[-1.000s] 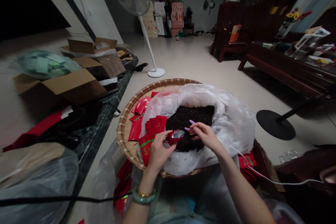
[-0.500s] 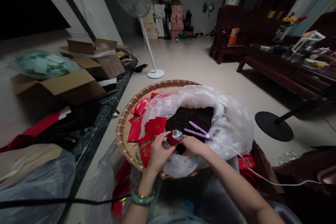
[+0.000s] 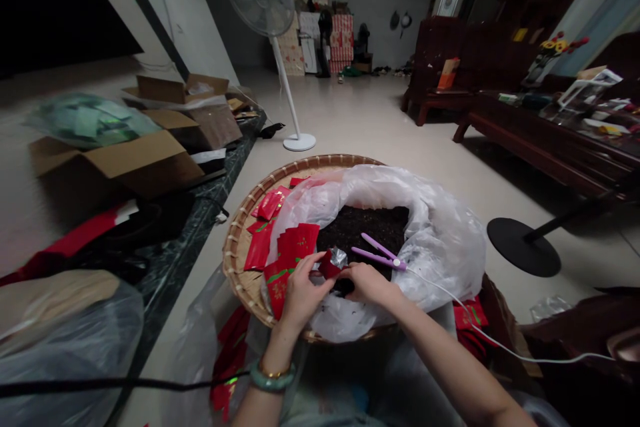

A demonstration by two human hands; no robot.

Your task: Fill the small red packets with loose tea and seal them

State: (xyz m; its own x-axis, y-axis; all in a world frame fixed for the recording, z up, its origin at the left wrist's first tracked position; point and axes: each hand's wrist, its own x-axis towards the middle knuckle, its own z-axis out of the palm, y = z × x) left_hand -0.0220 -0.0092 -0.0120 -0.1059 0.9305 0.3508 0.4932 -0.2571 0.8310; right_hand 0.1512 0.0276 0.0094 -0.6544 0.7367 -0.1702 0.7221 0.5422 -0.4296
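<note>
A small red foil packet (image 3: 331, 264) with an open silvery mouth is held between both hands. My left hand (image 3: 302, 293) pinches its left side; my right hand (image 3: 367, 282) grips its right side. They are above a clear plastic bag (image 3: 440, 227) holding dark loose tea (image 3: 367, 227). A purple sealing clip (image 3: 377, 253) with a white cable (image 3: 475, 327) lies on the tea, just beyond my right hand. Red packets (image 3: 295, 243) are piled on the bag's left edge. All of it rests in a round woven tray (image 3: 245, 227).
More red packets (image 3: 267, 203) lie in the tray and on the floor (image 3: 227, 353). Open cardboard boxes (image 3: 125, 160) stand at left, a standing fan (image 3: 273, 27) behind the tray, a black round stand base (image 3: 523, 247) at right, dark wooden furniture (image 3: 525, 120) beyond.
My right hand put the purple clip down on the tea a second ago and came back to grip the packet with my left hand. Since half a second ago, little has moved.
</note>
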